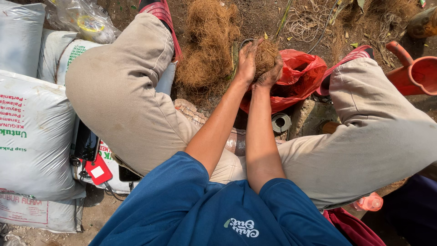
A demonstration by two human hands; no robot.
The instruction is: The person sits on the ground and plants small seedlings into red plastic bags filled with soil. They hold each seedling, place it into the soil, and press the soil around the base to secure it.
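Both my hands meet above the ground between my knees and hold one clump of brown coconut fibre (265,55). My left hand (247,61) presses its left side with the fingers pointing up. From below and the right, my right hand (271,76) cups the same clump. A bigger heap of the same brown fibre (207,48) lies on the soil just left of the hands. Directly under and right of the clump sits an open red plastic bag (302,75).
White filled sacks (32,132) are stacked at the left, with a clear plastic bag (86,18) on top. An orange watering can (416,70) stands at the right. A small grey roll (281,122) lies below the red bag. Tangled string (309,20) lies on the soil beyond.
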